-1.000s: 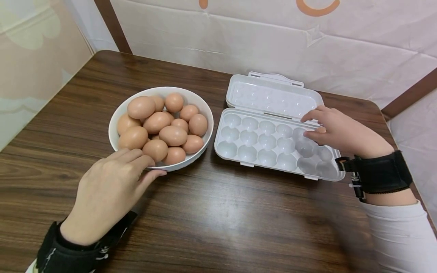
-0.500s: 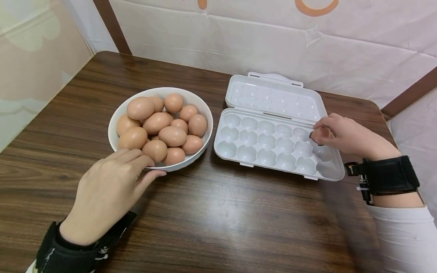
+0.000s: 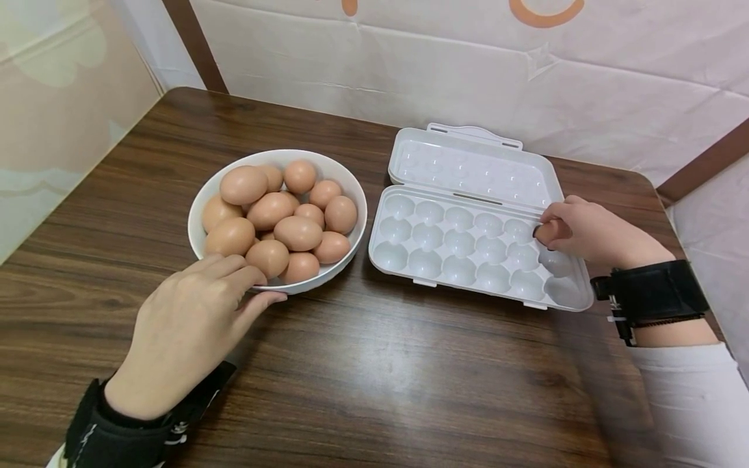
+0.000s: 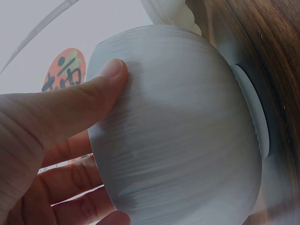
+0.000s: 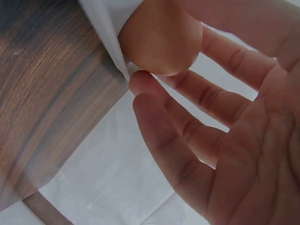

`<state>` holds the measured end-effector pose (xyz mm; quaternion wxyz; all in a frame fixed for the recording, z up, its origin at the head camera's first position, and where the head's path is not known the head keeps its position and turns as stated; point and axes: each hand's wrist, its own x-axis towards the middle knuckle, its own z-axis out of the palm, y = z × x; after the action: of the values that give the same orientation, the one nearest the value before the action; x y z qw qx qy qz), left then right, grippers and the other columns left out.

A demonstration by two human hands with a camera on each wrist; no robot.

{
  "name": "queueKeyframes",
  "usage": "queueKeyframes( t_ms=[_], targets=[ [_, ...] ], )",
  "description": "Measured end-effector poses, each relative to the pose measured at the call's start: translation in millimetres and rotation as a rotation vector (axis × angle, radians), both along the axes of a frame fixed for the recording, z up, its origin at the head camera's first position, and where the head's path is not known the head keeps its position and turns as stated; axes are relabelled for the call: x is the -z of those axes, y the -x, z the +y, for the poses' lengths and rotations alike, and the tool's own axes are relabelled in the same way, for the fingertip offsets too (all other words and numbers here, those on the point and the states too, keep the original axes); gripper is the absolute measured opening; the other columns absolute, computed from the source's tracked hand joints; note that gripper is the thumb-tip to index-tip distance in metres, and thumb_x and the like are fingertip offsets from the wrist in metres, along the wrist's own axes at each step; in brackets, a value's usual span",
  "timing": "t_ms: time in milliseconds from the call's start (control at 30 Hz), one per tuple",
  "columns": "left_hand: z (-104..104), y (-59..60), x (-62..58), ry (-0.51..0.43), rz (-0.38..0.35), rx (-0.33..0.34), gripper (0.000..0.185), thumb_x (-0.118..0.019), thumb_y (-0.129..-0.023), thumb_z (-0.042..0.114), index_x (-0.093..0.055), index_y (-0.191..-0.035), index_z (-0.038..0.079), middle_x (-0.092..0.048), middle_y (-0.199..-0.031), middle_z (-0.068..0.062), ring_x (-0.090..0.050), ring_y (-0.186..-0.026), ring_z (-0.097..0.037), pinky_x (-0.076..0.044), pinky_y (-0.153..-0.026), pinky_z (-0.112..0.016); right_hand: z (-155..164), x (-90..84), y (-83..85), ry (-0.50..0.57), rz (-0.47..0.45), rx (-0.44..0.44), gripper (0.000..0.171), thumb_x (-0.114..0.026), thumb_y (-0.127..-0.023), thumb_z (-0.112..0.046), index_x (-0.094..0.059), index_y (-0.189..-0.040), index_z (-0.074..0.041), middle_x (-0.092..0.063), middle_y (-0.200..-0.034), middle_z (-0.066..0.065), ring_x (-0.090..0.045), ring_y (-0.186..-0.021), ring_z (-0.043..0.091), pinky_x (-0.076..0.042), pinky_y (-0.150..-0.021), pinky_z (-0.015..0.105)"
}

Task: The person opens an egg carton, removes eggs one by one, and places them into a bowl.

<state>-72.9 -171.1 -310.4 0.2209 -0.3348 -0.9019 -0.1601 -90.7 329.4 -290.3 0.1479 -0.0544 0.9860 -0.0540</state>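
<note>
A white bowl [image 3: 199,208] heaped with several brown eggs [image 3: 298,232] stands on the left of the wooden table [image 3: 374,377]. My left hand [image 3: 193,318] holds its near rim, fingers on top and thumb against the outer wall [image 4: 187,140]. To the right lies an open white egg tray [image 3: 468,260] with empty cells and its lid [image 3: 468,166] folded back. At the tray's back right corner my right hand [image 3: 591,231] holds one brown egg [image 3: 547,232] over an end cell. In the right wrist view the egg [image 5: 161,35] sits in my fingertips by the tray's edge [image 5: 105,23].
A white cloth backdrop [image 3: 468,58] hangs behind the table. The table's right edge [image 3: 673,214] runs close to the tray.
My right hand has drawn back to the right, from over the tray's middle right cells to its back right corner, and the egg now shows at its fingertips. My left hand has stayed put.
</note>
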Motion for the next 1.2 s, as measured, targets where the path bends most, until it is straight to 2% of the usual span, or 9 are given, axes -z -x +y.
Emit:
queueKeyframes(
  t_ms=[100,333,800,1067,1200],
  targets=[
    [0,-0.2,-0.1,-0.001,-0.003,0.000,0.028,-0.074,-0.078,0.035,-0.061,-0.073,0.011,-0.052,-0.068,0.001,-0.049,-0.059,-0.016,-0.038,-0.048,-0.033,0,0.4,1.3,-0.013,-0.003,0.000,0.040,-0.077,-0.082,-0.008,-0.062,-0.117,0.003,-0.057,-0.106,0.023,-0.059,-0.088,0.031,-0.049,-0.079,0.050],
    [0,-0.2,-0.1,-0.005,-0.023,-0.004,0.027,-0.077,-0.076,0.033,-0.061,-0.073,0.012,-0.054,-0.068,0.003,-0.049,-0.060,-0.014,-0.038,-0.048,-0.033,3,-3.1,-0.3,-0.012,0.002,-0.014,0.037,-0.076,-0.084,-0.011,-0.062,-0.115,0.001,-0.056,-0.100,0.018,-0.055,-0.081,0.024,-0.046,-0.072,0.042],
    [-1,0.2,0.8,-0.010,-0.037,-0.003,0.025,-0.079,-0.076,0.031,-0.062,-0.075,0.012,-0.055,-0.070,0.003,-0.050,-0.061,-0.014,-0.039,-0.048,-0.033,0,-20.4,-5.7,-0.006,0.047,0.033,0.036,-0.074,-0.085,-0.015,-0.058,-0.116,-0.005,-0.051,-0.106,0.016,-0.054,-0.091,0.027,-0.044,-0.079,0.044],
    [-1,1.0,1.7,-0.019,-0.042,-0.001,0.024,-0.078,-0.076,0.032,-0.064,-0.077,0.013,-0.057,-0.070,0.004,-0.053,-0.064,-0.015,-0.041,-0.050,-0.036,-9,-25.0,-0.3,0.026,0.084,-0.010,0.036,-0.071,-0.082,-0.006,-0.057,-0.116,-0.004,-0.050,-0.107,0.019,-0.052,-0.095,0.030,-0.043,-0.081,0.045],
    [-1,1.3,1.2,-0.021,-0.041,-0.002,0.024,-0.079,-0.076,0.032,-0.064,-0.077,0.013,-0.057,-0.070,0.004,-0.053,-0.064,-0.015,-0.042,-0.050,-0.036,-18,-30.5,4.5,0.030,0.089,-0.025,0.034,-0.069,-0.083,-0.008,-0.057,-0.115,-0.006,-0.050,-0.107,0.017,-0.053,-0.092,0.026,-0.043,-0.080,0.043]
  ],
)
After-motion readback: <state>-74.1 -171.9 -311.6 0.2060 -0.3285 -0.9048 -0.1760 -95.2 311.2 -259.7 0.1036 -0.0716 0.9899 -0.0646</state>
